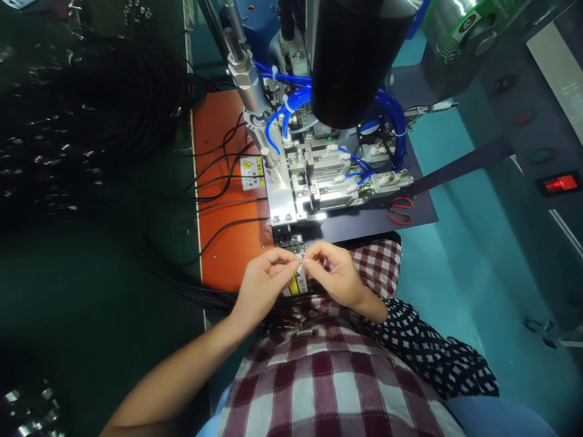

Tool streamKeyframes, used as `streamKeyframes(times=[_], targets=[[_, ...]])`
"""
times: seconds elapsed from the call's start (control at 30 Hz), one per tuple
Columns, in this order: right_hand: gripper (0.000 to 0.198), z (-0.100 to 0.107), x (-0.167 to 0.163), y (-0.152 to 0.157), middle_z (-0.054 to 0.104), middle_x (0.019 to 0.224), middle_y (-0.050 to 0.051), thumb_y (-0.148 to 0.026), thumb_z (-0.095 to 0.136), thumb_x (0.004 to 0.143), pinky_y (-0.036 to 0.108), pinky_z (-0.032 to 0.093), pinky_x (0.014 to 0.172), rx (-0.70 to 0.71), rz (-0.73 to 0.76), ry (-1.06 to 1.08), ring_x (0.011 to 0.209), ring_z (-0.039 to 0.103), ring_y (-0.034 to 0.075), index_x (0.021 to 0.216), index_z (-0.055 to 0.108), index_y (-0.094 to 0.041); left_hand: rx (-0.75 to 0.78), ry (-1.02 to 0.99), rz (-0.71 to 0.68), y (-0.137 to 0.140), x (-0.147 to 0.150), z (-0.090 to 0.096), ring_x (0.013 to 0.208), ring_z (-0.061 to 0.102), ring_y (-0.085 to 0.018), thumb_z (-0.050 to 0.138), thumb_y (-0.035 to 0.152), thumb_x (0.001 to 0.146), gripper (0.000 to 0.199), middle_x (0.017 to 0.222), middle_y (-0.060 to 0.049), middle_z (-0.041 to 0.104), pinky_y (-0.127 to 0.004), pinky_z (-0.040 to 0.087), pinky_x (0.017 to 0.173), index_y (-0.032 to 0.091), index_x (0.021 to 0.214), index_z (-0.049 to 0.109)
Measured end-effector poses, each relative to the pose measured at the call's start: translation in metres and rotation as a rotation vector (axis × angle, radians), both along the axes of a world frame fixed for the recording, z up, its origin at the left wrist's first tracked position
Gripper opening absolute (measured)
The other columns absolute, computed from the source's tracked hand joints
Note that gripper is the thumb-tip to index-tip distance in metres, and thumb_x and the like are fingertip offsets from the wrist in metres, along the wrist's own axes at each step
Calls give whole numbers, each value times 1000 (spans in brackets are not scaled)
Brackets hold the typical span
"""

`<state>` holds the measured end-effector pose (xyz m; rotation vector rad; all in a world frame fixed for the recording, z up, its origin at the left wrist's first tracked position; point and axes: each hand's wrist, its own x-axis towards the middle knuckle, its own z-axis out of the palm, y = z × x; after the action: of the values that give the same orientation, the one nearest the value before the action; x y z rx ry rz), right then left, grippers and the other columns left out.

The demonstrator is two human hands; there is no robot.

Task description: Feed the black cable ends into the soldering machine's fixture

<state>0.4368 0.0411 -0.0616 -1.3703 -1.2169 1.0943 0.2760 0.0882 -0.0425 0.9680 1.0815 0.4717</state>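
At the centre of the frame, the left hand [268,276] and right hand [334,276] each pinch thumb to forefinger, apparently gripping a thin wire end [300,261], though it is too small to be sure, just above the yellow-and-white label [298,285]. The strand could slip or bend if either pinch loosens, or if the black cable bundle [200,294] left of centre snags.

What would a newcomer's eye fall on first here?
Probably the bright blue tubes looping over the metal machine, top centre, with an orange plate at its left. Below, the left hand and right hand nearly meet before a checked garment. Red-handled scissors lie near the machine's lower right.
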Motion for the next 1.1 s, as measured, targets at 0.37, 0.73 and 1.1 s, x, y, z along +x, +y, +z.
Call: streamKeyframes(times=[0.37,0.73,1.1], targets=[[12,-5,-6,-1,57,66,-2,-24,60,88,24,45,57,-61,-36,131,58,55,11,78,59,-18,-4,-53,37,-2,1,-2,43,37,-3,68,33,83,19,50,8,46,-16,29,44,16,84,61],[9,-2,-11,0,59,68,-1,-25,66,81,24,45,55,-100,-119,206,58,54,11,78,61,-17,17,-56,34,-3,1,-1,43,38,-3,67,33,84,19,49,9,44,-15,30,45,15,84,60],[12,-6,-10,-2,57,64,-2,-25,62,86,24,45,56,-90,-83,205,57,55,11,77,59,-18,-26,-84,62,-4,3,-6,43,27,-2,68,31,84,19,47,11,35,-14,21,44,15,82,58]])
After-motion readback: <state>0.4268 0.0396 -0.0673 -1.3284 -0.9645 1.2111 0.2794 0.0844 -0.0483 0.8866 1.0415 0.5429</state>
